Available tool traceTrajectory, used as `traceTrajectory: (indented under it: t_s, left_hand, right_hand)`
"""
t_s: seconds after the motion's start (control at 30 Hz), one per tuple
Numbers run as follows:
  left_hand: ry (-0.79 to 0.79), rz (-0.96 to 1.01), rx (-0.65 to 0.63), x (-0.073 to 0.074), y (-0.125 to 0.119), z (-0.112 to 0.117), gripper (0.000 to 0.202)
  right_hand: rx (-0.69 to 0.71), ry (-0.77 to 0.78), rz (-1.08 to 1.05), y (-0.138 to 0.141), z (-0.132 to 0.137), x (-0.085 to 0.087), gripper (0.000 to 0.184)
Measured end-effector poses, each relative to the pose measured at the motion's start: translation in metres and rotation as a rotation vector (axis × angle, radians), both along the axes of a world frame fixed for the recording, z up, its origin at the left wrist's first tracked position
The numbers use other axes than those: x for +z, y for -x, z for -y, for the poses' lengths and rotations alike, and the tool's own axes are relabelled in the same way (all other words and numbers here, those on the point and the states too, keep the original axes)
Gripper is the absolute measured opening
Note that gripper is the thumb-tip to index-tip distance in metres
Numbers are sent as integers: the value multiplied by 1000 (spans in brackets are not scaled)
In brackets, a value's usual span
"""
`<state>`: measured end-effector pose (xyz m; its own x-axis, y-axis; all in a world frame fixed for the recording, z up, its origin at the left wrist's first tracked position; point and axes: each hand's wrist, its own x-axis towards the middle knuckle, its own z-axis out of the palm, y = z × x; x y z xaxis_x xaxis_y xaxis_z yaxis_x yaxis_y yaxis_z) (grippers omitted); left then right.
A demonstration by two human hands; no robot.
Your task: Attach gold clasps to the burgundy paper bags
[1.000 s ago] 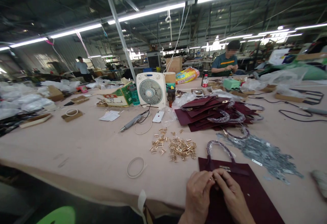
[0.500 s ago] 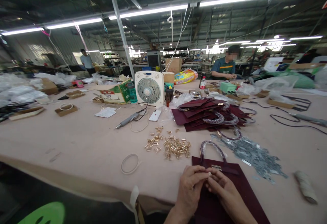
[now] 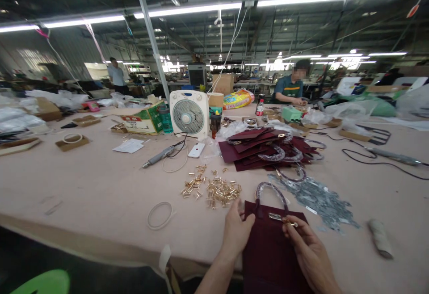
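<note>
A maroon handbag panel (image 3: 268, 249) with a plastic-wrapped handle (image 3: 273, 186) lies in front of me. My left hand (image 3: 234, 231) grips its left edge, thumb over the front and fingers toward the edge. Between the thumb and fingertips of my right hand (image 3: 306, 242) is a small gold metal fitting (image 3: 292, 224), held just above the panel. Close to it, a shiny metal plate (image 3: 275, 216) sits on the panel below the handle. Beyond my left hand is a heap of gold fittings (image 3: 223, 191).
Flat grey metal pieces (image 3: 325, 202) spread right of the panel, below stacked maroon handbag panels (image 3: 261, 149). Farther back are a phone (image 3: 196, 150), an electric screwdriver (image 3: 161, 155) and a box fan (image 3: 188, 115). A co-worker (image 3: 291, 86) sits across the table.
My hands, together over the panel before, have parted. The left moved to the panel's left edge; the right moved rightward with the gold fitting. The whole view has shifted slightly.
</note>
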<state>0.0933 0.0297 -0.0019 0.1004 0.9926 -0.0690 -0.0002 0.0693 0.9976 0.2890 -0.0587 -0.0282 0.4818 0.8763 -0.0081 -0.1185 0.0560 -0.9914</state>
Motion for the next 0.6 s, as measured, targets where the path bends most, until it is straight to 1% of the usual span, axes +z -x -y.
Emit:
traceTrajectory:
  t_s: [0.07,0.1,0.13,0.2,0.23,0.3,0.4,0.5,0.6]
  left_hand:
    - [30,35,2,5,-5,-9,64]
    - [40,83,-23,7,-7,-12,61]
    - [58,148,-76,10,-9,-15,57]
    - [124,296,-243,14,-14,-18,51]
    - [181,350,-324,15,-17,-19,50]
    - [290,421,-421,15,-21,-18,52]
    - [381,478,-452,14,-23,-16,52]
    - [421,523,-473,12,-20,-14,47]
    - [438,573,-498,11,-15,-12,44]
  right_hand:
    - [6,-17,-28,0,-1,0,49]
    - [7,-29,-33,0,-1,1,48]
    - [6,-46,-36,0,-1,2,46]
    - [6,-88,-42,0,0,4,42]
    - [5,-106,-48,0,0,6,40]
    - [-11,-133,-73,0,-1,8,38]
    - [-61,-175,-145,1,-3,11,36]
    - [-105,-225,-221,2,-4,13,32]
    - [-121,-260,-270,2,-4,15,30]
